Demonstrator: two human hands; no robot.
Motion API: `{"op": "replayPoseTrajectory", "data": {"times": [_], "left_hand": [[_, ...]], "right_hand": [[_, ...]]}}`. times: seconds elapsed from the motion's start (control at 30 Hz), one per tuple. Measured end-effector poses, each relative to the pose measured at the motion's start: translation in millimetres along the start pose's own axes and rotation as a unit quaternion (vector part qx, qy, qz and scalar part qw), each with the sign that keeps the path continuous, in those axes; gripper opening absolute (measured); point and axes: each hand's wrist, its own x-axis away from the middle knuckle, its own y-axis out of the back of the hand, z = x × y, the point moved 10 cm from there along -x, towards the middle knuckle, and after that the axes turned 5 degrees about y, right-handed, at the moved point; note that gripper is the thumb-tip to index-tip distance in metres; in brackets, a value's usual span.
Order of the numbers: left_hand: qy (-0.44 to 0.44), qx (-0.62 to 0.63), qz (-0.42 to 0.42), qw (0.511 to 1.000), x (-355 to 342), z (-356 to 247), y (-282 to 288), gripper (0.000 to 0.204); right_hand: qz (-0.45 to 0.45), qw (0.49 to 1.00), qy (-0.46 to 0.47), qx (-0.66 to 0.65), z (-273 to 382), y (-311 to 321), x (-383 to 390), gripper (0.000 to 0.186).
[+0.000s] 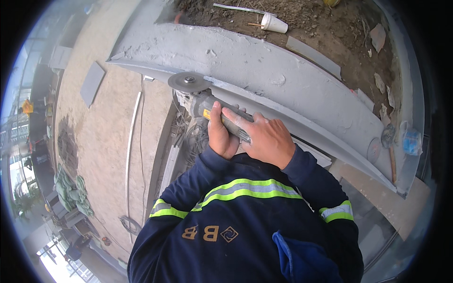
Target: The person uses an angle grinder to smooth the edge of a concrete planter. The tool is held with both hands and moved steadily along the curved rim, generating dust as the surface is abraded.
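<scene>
Angle grinder (204, 102) in 2 hands (271, 142)

On my feed: grey cylindrical grinder (230, 125) at near edge of curved grey ledge (236, 56), white tapered cup (274, 23) beyond on brown soil (325, 35). Wooden-handled tool (392, 162) on ledge's right end; grey rectangular panel (92, 84) left, on beige floor (108, 132).

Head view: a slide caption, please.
Left hand and right hand hold an angle grinder by a dusty grey ledge.

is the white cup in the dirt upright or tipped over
Tipped over: the cup lies on its side on the dirt, its length running sideways in view.
</scene>
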Motion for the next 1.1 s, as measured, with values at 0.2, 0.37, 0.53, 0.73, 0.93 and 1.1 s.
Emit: {"op": "replayPoseTrajectory", "data": {"times": [0.2,0.37,0.53,0.73,0.93,1.1], "left_hand": [[0.011,-0.021,-0.005,1.000,-0.4,3.9,4.6,0.053],[0.024,-0.023,-0.020,0.999,23.5,20.7,-0.3,0.062],[0.029,-0.033,-0.005,0.999,23.2,27.0,5.8,0.061],[0.038,-0.057,0.040,0.997,5.7,9.8,5.2,0.059],[0.028,-0.080,0.109,0.990,11.3,-6.0,0.9,0.053],[0.042,-0.117,0.116,0.985,26.7,3.9,0.1,0.056]], "right_hand": [[-0.009,1.000,0.003,0.005,-2.6,-0.4,2.4,0.094],[0.043,0.999,-0.018,0.021,3.3,5.8,25.1,0.092],[0.030,0.999,-0.016,0.023,1.7,5.4,30.9,0.094],[0.009,1.000,-0.009,0.020,-4.0,0.7,10.8,0.096],[0.002,1.000,-0.007,0.005,-6.6,-0.6,1.1,0.095],[0.046,0.999,-0.025,0.011,-2.2,3.9,15.5,0.095]]}}
